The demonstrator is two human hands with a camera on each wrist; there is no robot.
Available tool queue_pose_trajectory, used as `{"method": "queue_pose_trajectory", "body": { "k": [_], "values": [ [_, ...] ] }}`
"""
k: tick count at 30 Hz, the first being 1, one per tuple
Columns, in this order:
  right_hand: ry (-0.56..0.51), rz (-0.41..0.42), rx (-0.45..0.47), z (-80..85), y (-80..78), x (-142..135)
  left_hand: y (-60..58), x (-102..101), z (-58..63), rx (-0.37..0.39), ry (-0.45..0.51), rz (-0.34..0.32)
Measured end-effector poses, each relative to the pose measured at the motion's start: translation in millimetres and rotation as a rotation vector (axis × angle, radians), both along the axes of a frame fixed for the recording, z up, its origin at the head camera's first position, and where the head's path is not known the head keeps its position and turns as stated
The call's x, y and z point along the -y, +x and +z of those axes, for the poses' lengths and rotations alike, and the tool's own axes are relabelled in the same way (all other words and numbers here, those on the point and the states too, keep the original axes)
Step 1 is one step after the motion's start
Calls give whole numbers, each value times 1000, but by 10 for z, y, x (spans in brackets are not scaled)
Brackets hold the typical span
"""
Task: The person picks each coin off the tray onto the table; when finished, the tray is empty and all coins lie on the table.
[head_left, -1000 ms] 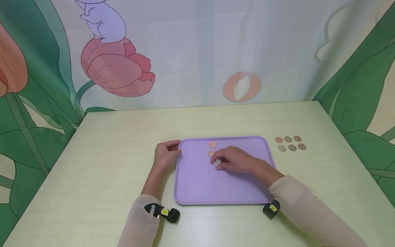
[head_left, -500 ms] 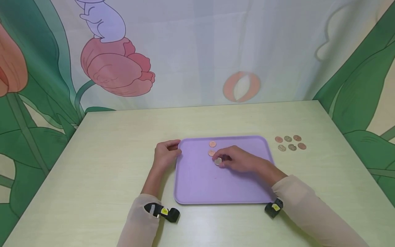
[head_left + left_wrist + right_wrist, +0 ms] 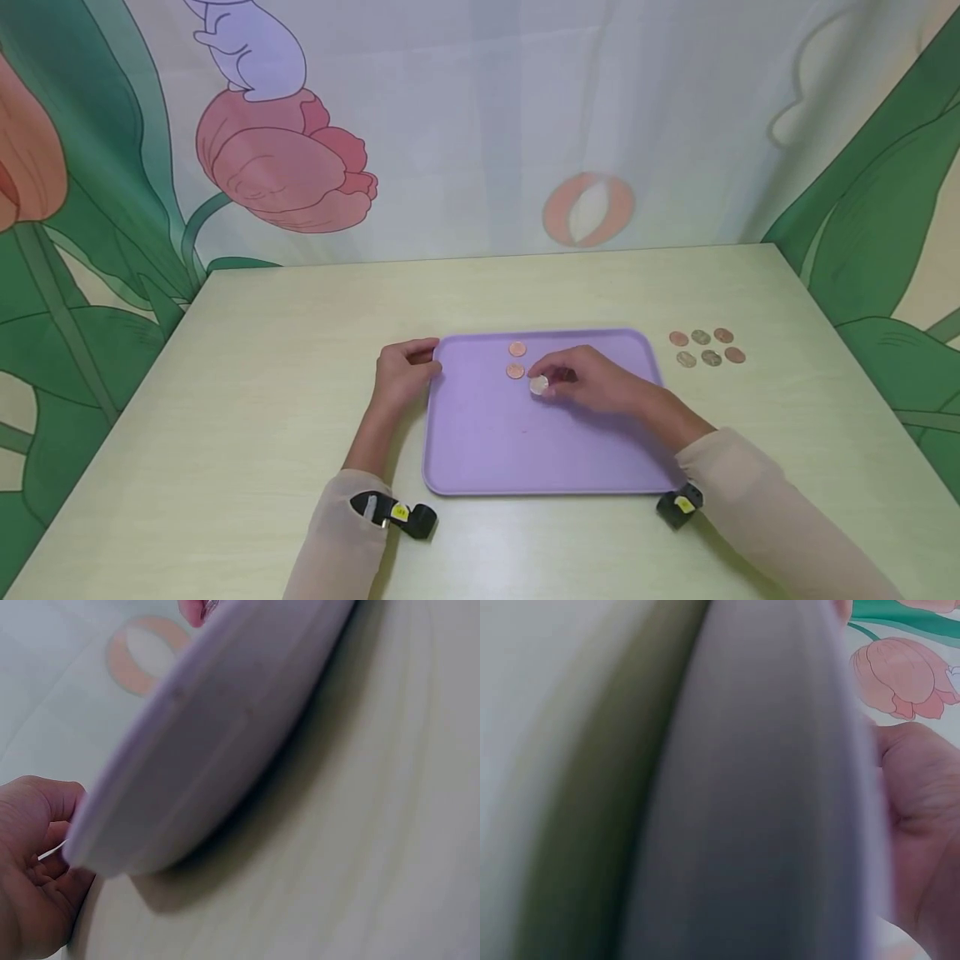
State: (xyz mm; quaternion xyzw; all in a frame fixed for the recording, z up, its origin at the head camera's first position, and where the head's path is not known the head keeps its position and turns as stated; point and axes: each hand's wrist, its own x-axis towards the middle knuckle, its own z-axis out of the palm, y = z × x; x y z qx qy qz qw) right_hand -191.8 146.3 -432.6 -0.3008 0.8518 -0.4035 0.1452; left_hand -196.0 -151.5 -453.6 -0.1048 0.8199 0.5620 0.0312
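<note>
My right hand pinches a silver coin by its edge, low over the purple tray. Two copper coins lie on that tray one behind the other, the far coin near the back rim and the near coin just left of my right fingertips. At the tray's left side my left hand grips the rim, thumb on the edge and the other fingers against the outer wall. The left wrist view shows this left hand at the tray's corner. In the right wrist view the tray's wall hides my right fingertips.
To the right of the tray, several copper and silver coins lie in two rows on the pale wooden table. A printed curtain hangs behind the table's far edge. Black wrist cameras sit on both sleeves.
My right hand has shifted a little right and away from me with the silver coin, baring more of the near copper coin. My left hand stays at the tray's rim.
</note>
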Motion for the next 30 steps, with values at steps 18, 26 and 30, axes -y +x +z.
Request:
{"method": "queue_pose_trajectory", "body": {
  "k": [18,26,30],
  "values": [
    [-73,-177,-70,102,52,-443,2,-11,27,20,-5,8],
    [-49,-261,-115,128,110,-746,3,-14,40,17,3,8],
    [-18,-293,-144,112,121,-889,5,-17,45,18,3,8]
  ]
}}
